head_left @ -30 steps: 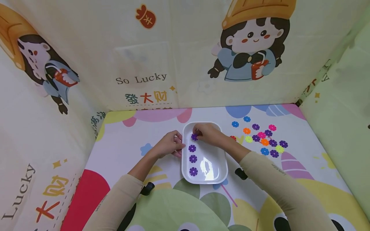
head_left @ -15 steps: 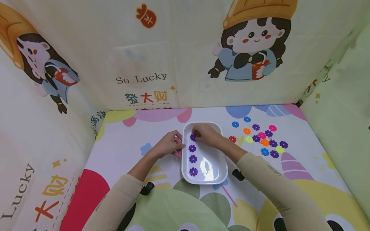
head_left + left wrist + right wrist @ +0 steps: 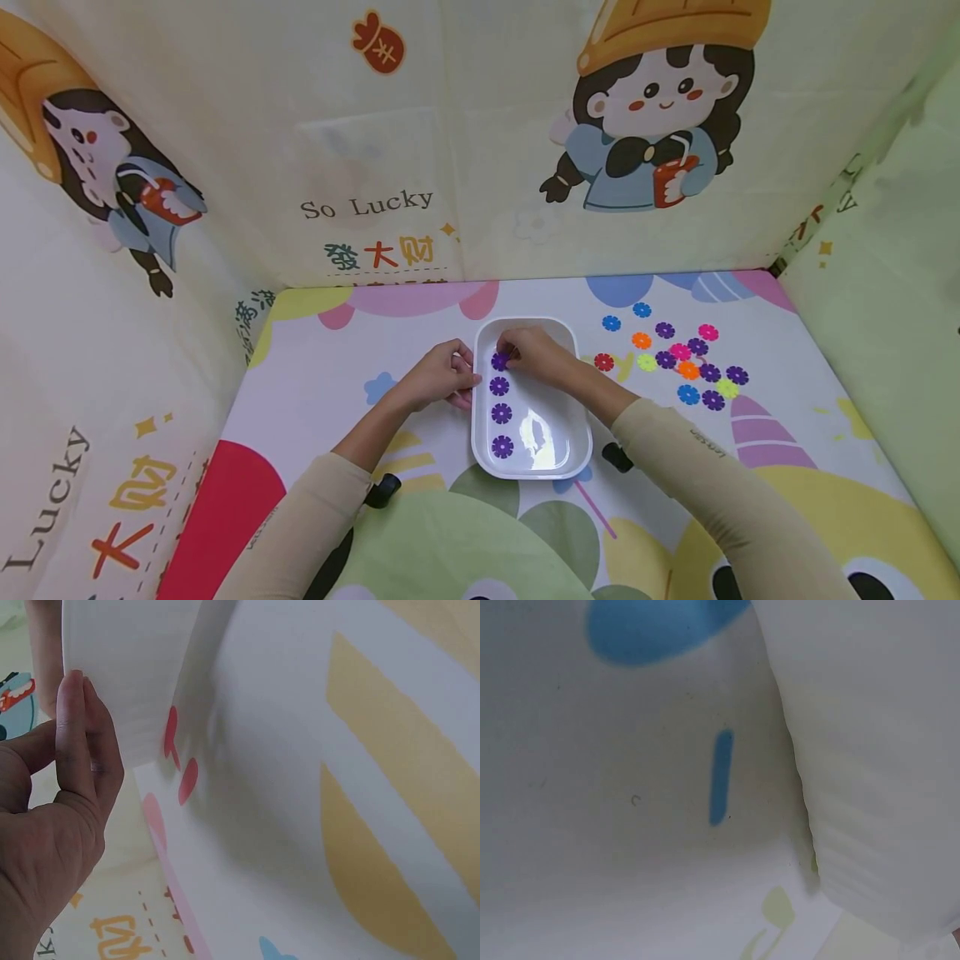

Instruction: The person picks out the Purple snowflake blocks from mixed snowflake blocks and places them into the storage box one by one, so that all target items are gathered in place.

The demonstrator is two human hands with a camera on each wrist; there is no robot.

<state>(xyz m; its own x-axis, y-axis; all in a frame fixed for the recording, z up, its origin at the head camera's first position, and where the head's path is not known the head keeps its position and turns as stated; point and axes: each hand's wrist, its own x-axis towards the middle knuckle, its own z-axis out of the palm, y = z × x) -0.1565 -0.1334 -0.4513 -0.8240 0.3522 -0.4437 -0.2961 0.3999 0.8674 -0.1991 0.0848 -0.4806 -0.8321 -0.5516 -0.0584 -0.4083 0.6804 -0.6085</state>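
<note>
My left hand (image 3: 438,375) holds the left side of a white rectangular tray (image 3: 555,471); in the left wrist view the fingers (image 3: 73,742) lie against its outer wall. Over the tray's upper left, my right hand (image 3: 536,352) pinches a purple snowflake disc (image 3: 498,362), partly hidden by the fingertips. Below it, a column of three more discs, the top one (image 3: 498,386), lies along the tray's left side. In the right wrist view only the tray's outer wall (image 3: 877,765) and the printed cloth show clearly; the right fingers are out of sight.
Several loose snowflake discs lie right of the tray, among them purple (image 3: 713,400), blue (image 3: 642,310), orange (image 3: 641,341), pink (image 3: 708,332), yellow (image 3: 727,388) and red (image 3: 603,362) ones. A patterned tablecloth (image 3: 420,325) covers the table. Printed curtains (image 3: 495,167) enclose the back and sides.
My right hand has shifted slightly left and toward me with the purple disc, bringing it in line above the column. The red disc has come into fuller view. My left hand has stayed put.
</note>
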